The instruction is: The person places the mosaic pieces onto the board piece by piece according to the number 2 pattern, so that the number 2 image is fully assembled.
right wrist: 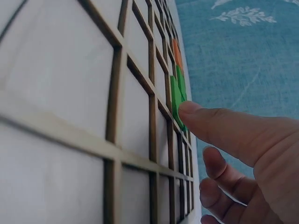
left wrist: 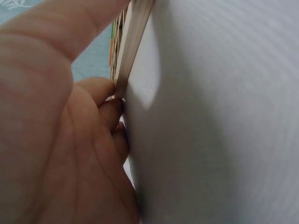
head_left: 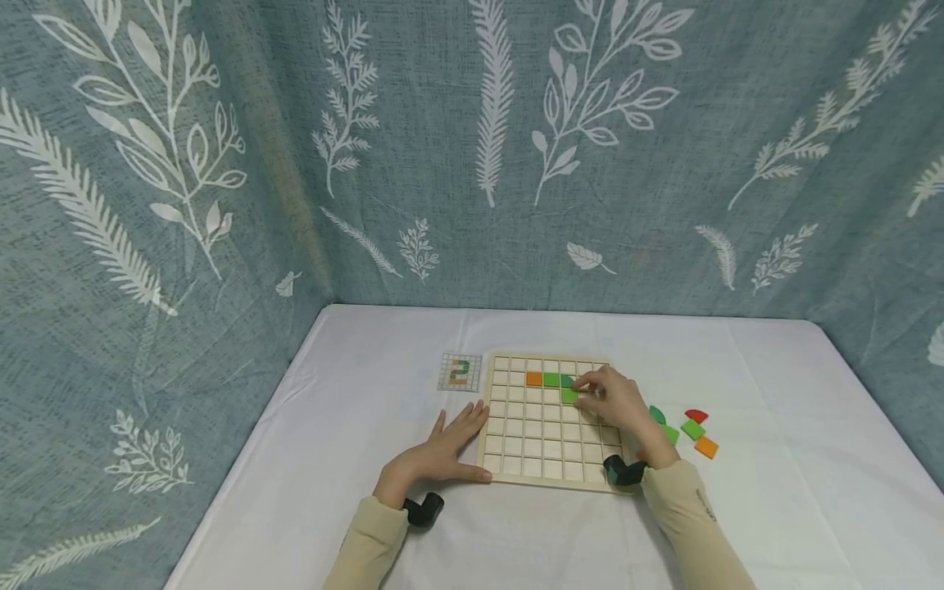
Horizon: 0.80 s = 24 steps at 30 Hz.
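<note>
A wooden grid board (head_left: pixel 543 449) lies on the table. In its upper cells sit an orange square tile (head_left: pixel 534 378), a green square tile (head_left: pixel 551 379), a dark green rounded tile (head_left: pixel 566 381) and, one row lower, another green square tile (head_left: pixel 569 397). My right hand (head_left: pixel 614 399) reaches over the board from the right, its index finger and thumb spread apart right at the green tiles. The thumb (right wrist: pixel 210 122) overlaps a green tile's edge in the right wrist view. My left hand (head_left: pixel 441 449) rests with spread fingers and thumb against the board's left edge.
A small pattern card (head_left: pixel 460 373) with a coloured figure lies left of the board. Right of it are loose tiles: a red rounded one (head_left: pixel 696 415), green ones (head_left: pixel 692 429) and an orange square (head_left: pixel 706 447), some partly behind my right wrist. A leaf-patterned curtain (head_left: pixel 442 164) surrounds the table.
</note>
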Motion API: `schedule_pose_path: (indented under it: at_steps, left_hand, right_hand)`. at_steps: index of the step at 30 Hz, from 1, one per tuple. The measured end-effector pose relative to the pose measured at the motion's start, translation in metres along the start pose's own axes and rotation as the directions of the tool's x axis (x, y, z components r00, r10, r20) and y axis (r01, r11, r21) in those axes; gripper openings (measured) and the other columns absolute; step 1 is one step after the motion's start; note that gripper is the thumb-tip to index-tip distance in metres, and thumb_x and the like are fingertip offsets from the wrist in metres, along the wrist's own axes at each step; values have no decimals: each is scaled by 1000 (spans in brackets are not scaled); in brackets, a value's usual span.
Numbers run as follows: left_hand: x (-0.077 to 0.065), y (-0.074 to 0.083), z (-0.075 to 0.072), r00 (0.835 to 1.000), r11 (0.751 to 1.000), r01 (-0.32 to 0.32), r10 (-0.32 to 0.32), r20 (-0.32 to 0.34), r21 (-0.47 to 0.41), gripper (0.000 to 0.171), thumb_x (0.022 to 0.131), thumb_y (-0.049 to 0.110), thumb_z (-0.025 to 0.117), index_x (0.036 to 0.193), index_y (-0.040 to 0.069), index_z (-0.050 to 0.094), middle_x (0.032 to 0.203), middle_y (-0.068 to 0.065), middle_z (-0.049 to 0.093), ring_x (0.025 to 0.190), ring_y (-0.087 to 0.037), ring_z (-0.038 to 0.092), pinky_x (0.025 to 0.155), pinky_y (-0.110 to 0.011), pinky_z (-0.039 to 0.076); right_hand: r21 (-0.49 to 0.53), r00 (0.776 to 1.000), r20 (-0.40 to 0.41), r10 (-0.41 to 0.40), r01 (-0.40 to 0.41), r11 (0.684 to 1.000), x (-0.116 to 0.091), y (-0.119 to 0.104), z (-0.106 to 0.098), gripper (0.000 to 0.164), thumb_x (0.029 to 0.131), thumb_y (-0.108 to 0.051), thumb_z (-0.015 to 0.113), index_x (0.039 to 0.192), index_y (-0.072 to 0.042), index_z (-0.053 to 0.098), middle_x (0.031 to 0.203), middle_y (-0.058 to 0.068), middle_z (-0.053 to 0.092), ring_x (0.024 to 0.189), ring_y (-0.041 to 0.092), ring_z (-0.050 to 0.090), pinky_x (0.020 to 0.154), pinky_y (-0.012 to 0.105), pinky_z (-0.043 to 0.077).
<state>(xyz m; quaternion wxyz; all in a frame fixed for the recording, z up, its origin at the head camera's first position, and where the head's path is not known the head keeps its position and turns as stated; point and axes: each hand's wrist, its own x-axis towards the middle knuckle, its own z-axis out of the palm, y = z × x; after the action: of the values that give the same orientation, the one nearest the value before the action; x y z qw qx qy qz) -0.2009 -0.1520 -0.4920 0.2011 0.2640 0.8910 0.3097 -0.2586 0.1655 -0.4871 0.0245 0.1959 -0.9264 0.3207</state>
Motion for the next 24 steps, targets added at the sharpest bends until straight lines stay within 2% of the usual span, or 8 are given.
schedule_pose_path:
  at_steps: [5,13,24]
  left_hand:
    - [-1,1,-1,1000,1000,-4,4,-4,-4,100,78,43,71,149,8,10,156,-9,4,144,-25,-3,112,-54,-13]
    - [-1,1,-1,1000,1000,-4,4,-7,-6,100,78,43,72,149,8,11,156,-9,4,144,-25,-2,112,-53,-12]
    - [0,-2,0,1000,1000,-3,3,-9,0,100,77,43,72,149,8,12,156,-9,5,144,-25,-2,112,-54,-12]
  right_hand:
    - [6,1000,-9,8,-8,1000,-4,2,-7,20,81,-14,71,100,-8,69,85,7,55,69,15,45,60,28,37]
    - [29,999,30,34,-35,999,-11,16,-21,22,82,-14,70,103,-7,68,84,6,54,66,14,43,56,27,36]
    - [-16,996,39,86,-85,996,-19,33,-37,23,83,-17,70,104,-10,68,87,7,56,68,15,44,58,27,37]
